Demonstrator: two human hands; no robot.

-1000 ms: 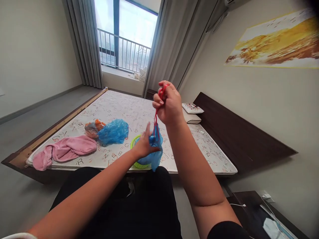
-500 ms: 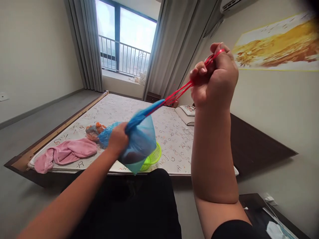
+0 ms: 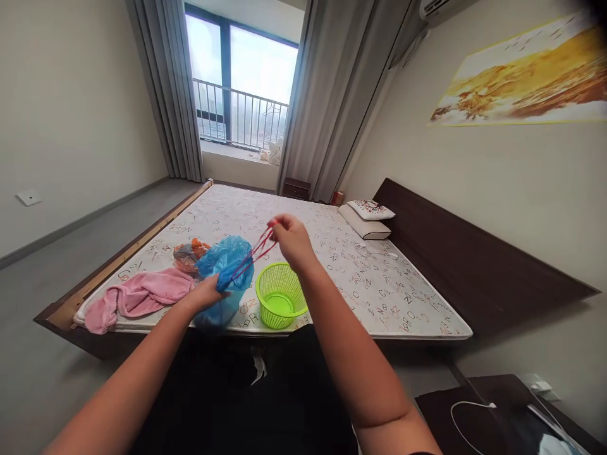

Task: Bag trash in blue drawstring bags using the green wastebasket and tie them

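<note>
My left hand (image 3: 205, 294) is closed around the gathered neck of a translucent blue plastic bag (image 3: 220, 311) near the mattress's front edge. Red drawstrings (image 3: 258, 248) run from the bag's neck up to my right hand (image 3: 290, 239), whose fingers pinch their end. Just right of the bag stands a lime-green plastic basket (image 3: 279, 302) with nothing visible inside. Behind the bag's left side lies a clear bag (image 3: 188, 254) with orange and grey contents that I cannot make out. A pink cloth (image 3: 145, 292) lies crumpled to the left.
The patterned mattress (image 3: 341, 278) rests in a dark wooden bed frame with a headboard (image 3: 474, 253) on the right. Pillows (image 3: 370, 218) are stacked by it. A side table (image 3: 467, 411) with a white cable stands at the lower right.
My right hand has come down and left from high up, and the red drawstrings now slacken and shorten. My left hand and the blue bag have moved slightly left and lower, uncovering the green basket.
</note>
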